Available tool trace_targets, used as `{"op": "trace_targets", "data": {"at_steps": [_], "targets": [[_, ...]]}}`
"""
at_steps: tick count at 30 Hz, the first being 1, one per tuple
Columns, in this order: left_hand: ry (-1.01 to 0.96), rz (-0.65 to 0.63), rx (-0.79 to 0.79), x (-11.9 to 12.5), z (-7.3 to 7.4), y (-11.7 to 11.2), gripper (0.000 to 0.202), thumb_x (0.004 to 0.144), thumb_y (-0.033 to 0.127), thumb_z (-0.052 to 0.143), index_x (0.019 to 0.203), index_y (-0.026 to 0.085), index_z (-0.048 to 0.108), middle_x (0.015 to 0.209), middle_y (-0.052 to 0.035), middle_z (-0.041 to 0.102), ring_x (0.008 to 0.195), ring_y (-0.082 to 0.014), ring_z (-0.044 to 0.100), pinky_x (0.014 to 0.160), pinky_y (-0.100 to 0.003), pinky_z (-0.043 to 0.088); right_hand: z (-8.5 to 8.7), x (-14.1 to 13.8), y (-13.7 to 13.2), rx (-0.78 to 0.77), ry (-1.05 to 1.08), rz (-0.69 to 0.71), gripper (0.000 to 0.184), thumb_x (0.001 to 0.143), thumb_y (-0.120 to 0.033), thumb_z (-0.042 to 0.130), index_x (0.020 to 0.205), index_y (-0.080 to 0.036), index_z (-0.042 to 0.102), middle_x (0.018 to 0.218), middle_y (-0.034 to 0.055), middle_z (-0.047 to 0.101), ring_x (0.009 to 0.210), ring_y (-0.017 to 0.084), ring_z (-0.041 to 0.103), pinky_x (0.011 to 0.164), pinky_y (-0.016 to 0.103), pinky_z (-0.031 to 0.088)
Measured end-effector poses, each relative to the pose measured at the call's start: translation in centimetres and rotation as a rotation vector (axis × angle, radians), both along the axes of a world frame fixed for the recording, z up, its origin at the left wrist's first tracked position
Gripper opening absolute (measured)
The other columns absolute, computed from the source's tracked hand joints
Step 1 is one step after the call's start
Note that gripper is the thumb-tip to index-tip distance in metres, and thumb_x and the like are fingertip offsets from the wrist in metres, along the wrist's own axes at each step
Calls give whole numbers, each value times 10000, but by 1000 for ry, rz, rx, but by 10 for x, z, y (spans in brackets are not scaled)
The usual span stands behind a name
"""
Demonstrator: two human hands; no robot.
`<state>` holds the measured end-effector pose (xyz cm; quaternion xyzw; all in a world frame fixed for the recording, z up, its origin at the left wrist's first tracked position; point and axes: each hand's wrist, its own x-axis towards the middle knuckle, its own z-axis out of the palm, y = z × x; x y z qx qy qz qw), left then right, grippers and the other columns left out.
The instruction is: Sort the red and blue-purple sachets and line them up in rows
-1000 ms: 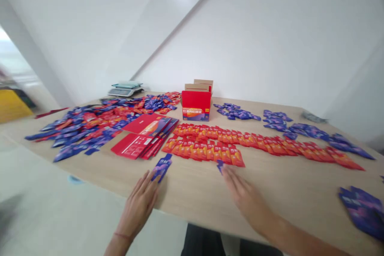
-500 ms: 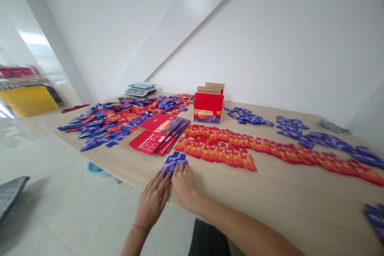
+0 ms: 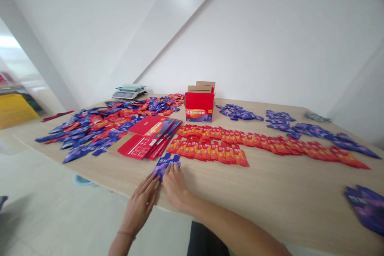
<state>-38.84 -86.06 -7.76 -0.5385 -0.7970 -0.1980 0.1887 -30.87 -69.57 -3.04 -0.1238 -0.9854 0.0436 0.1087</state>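
Note:
Both my hands lie flat side by side near the front edge of a long wooden table (image 3: 270,192). My left hand (image 3: 141,204) and my right hand (image 3: 174,186) have their fingertips on a small group of purple sachets (image 3: 165,165), fingers stretched out. Just beyond them, red-orange sachets (image 3: 210,150) lie in overlapping rows running to the right. A stack of flat red cartons (image 3: 150,138) rests to the left of those rows. An open red box (image 3: 199,106) stands upright behind them.
A wide heap of mixed purple and red sachets (image 3: 99,122) covers the table's left end, with a scale (image 3: 129,90) behind it. Small purple piles (image 3: 240,112) lie along the back and more purple sachets (image 3: 366,206) at the right edge. White walls behind.
My right hand moved left from under the red rows with a purple sachet and joined my left hand; the purple sachets now lie together under both hands' fingertips.

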Motion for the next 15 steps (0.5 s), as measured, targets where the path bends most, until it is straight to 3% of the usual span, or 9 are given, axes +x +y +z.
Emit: {"op": "trace_targets", "data": {"at_steps": [3, 7, 11, 15], "targets": [[-20, -34, 4, -7, 2, -2, 450, 1060, 305, 466, 1505, 248, 502, 1560, -90, 514, 1425, -263, 507, 1150, -464, 489, -1, 0, 3, -14, -23, 42, 346, 968, -90, 506, 1257, 32, 651, 1291, 297, 662, 1246, 341, 594, 1016, 504, 473], [-47, -45, 54, -10, 3, -2, 429, 1048, 316, 480, 1467, 251, 543, 1526, -91, 554, 1398, -260, 538, 1130, -439, 505, -5, -2, 2, -1, 4, 127, 278, 967, -174, 575, 1119, 16, 709, 1222, 291, 691, 1203, 363, 600, 1009, 520, 459], [-47, -46, 79, -12, 1, -1, 414, 1040, 331, 488, 1438, 252, 573, 1505, -89, 576, 1382, -261, 554, 1116, -428, 514, -11, -4, 0, 57, 42, 109, 222, 954, -213, 612, 1089, -82, 731, 1185, 219, 728, 1139, 344, 615, 946, 516, 489], [-53, -59, 88, -14, 1, -1, 429, 1033, 353, 509, 1448, 255, 558, 1497, -88, 584, 1381, -266, 554, 1110, -428, 515, -11, -4, -1, 145, -4, 102, 240, 970, -243, 587, 1055, -83, 745, 1151, 210, 740, 1071, 322, 633, 908, 486, 503]]}}
